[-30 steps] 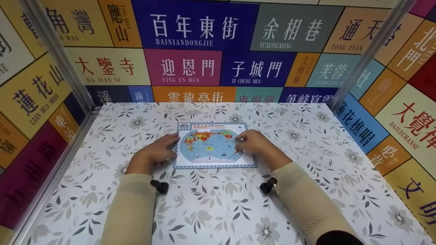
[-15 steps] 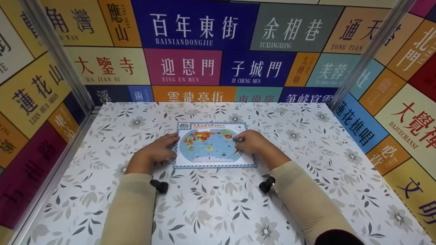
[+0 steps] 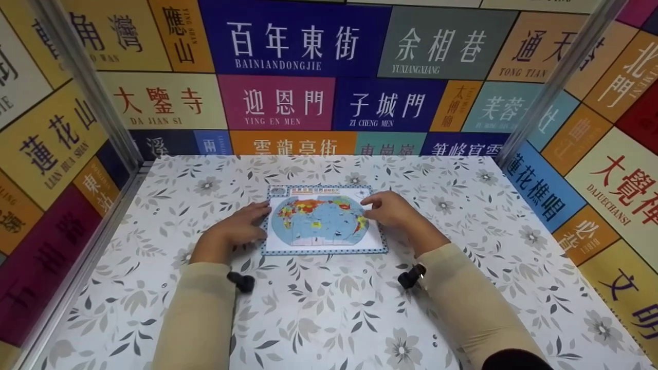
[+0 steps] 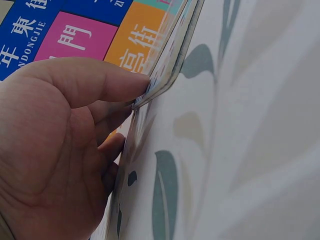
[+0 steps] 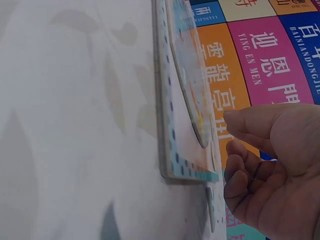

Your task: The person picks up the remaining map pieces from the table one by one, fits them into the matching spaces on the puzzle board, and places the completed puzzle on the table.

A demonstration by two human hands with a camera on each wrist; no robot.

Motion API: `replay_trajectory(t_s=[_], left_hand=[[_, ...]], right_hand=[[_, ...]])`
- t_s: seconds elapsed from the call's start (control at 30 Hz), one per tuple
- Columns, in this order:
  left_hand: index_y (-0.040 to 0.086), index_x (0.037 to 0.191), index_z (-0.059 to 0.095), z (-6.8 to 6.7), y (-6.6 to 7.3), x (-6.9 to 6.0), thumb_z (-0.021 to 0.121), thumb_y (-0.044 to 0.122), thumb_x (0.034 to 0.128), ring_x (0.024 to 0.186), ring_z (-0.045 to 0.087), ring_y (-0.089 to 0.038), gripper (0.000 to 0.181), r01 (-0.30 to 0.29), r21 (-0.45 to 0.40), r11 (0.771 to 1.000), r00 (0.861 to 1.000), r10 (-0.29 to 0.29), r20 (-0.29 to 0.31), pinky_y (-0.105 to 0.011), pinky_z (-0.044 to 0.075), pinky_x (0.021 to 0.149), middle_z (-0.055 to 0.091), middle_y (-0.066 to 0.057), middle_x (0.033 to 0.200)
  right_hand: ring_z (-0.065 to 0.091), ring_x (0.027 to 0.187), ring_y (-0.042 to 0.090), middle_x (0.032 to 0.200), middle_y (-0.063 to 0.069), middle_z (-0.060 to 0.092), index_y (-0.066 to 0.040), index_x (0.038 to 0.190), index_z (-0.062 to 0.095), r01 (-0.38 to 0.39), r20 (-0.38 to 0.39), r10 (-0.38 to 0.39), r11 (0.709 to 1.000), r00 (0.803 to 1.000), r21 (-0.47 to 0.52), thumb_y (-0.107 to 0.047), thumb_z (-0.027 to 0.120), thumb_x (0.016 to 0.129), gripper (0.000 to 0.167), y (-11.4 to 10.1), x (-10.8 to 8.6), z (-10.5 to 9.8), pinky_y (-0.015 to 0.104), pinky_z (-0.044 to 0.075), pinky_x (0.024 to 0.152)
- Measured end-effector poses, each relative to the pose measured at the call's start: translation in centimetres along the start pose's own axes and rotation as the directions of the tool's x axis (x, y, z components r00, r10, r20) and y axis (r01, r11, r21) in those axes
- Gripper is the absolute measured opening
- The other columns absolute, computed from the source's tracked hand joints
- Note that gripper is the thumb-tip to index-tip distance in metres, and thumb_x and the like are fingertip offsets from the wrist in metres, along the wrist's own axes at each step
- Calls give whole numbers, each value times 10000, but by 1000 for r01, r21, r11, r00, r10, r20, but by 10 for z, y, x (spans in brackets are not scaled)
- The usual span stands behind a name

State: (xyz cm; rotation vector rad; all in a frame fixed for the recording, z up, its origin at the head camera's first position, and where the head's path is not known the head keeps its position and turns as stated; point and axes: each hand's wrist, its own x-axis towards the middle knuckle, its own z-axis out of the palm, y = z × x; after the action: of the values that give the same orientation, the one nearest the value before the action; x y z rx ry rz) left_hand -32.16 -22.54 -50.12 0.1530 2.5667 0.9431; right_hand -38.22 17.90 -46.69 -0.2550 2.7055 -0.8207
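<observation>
A world map puzzle board [image 3: 275, 251] with a dotted blue border lies flat on the table. Its oval map [image 3: 329, 226] shows coloured continents on blue, and in the right wrist view its edge stands a little raised over the board. At the board's left edge rests my left hand [image 3: 231, 224], fingers mostly extended; in the left wrist view the thumb [image 4: 120, 85] touches the corner. My right hand [image 3: 395, 209] is over the board's right edge. The right wrist view shows that hand [image 5: 280, 165] loosely curled, apart from the map, holding nothing.
A white tablecloth [image 3: 318, 318] with grey leaves and flowers covers the table. Printed sign panels [image 3: 293, 38] wall the back and both sides, with metal posts [image 3: 565, 67] at the corners. A thin flat piece [image 5: 210, 210] lies beside the board in the right wrist view.
My right hand has drawn back to the right, off the map's right side, uncovering its green, yellow and red landmass. The left hand and the board have stayed in place.
</observation>
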Motion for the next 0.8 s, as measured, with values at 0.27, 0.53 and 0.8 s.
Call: replay_trajectory(t_s=[0.27, 0.53, 0.8], left_hand=[[296, 1696, 337, 0, -1, 0, 660, 210, 932, 1714, 5, -271, 833, 11, -28, 1000, 1000, -11, -4, -604, 52, 1377, 124, 135, 1819], [320, 1703, 308, -1, 1, -1, 663, 200, 922, 1713, -11, -297, 866, 37, -17, 999, 999, -37, 6, -631, 44, 1368, 100, 104, 1827], [317, 1698, 325, 0, 1, 0, 662, 196, 922, 1712, 13, -296, 854, 27, -16, 1000, 1000, -27, -5, -622, 65, 1371, 121, 104, 1824]], right_hand=[[596, 961, 228, 1186, 100, 655, -189, 1396, 724, -3, -42, 5, 999, 999, 44, -292, 713, 1020, 390, 15, -4, -16, 338, 514, 772], [598, 957, 225, 1182, 109, 644, -137, 1423, 692, -6, -77, 13, 995, 997, 98, -262, 709, 1013, 429, 36, -3, -25, 339, 519, 789], [538, 1252, 335, 1418, 205, 561, -80, 1457, 643, -17, -80, 29, 988, 996, 156, -136, 667, 999, 462, 54, 1, -31, 486, 484, 1086]])
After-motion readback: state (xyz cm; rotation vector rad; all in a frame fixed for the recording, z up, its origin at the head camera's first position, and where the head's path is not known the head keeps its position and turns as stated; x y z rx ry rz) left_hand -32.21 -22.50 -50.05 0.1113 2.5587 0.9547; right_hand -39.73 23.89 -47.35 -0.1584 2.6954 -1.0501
